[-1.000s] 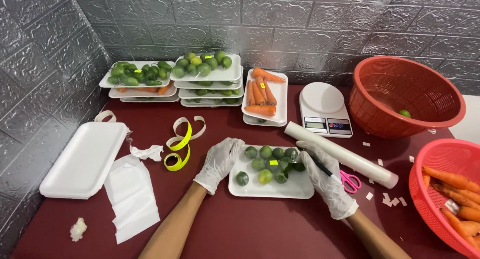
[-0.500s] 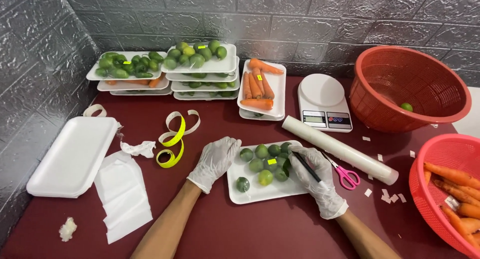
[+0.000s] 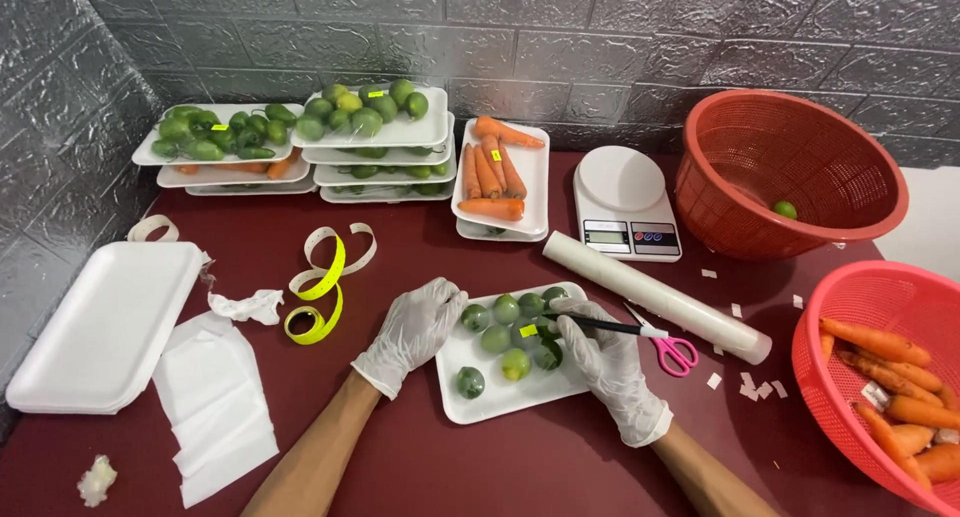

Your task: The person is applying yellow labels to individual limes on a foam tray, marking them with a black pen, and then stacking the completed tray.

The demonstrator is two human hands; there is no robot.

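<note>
Both hands are in thin white gloves here. The left hand (image 3: 413, 329) has its fingers spread loosely, not gripping anything, resting on the left edge of a white foam tray (image 3: 487, 398) full of small round green limes (image 3: 507, 337); its fingertips sit right against the nearest lime. The right hand (image 3: 608, 359) is curled closed around a thin black pen (image 3: 600, 325), which lies across its fingers pointing left over the limes. One lime carries a little yellow sticker (image 3: 527, 330), just off the pen's tip.

Just right of the right hand are pink-handled scissors (image 3: 672, 349), and past those a long roll of clear cling film (image 3: 655, 295) running diagonally. Beyond the film stands a white digital kitchen scale (image 3: 620, 199). Far right of that hand there's a red plastic basket of orange carrots (image 3: 890, 397), and a second red mesh basket (image 3: 790, 167) further back.

Left of the left hand lies a curled yellow strip of sticker tape (image 3: 318, 299), then a stack of empty white foam trays (image 3: 105, 322). Up ahead, stacked trays of wrapped green produce (image 3: 300, 137).
</note>
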